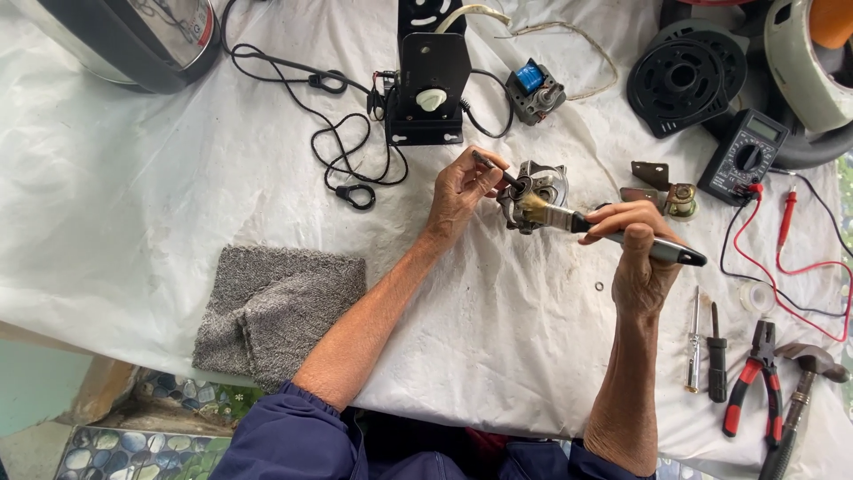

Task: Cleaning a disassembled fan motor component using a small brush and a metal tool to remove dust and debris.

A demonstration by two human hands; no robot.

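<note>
Left hand [459, 191] fingers pinch the shaft of a small motor [531, 191], mid-table on the white sheet [133, 204]. Right hand [635, 242] grips a brush [613, 233], bristles touching the motor. Grey towel [275, 307] near left, pliers [755, 382] near right.

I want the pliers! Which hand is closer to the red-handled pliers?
Right. The right hand, holding a paintbrush, sits just up-left of the pliers; the left hand is farther left, at the motor.
</note>
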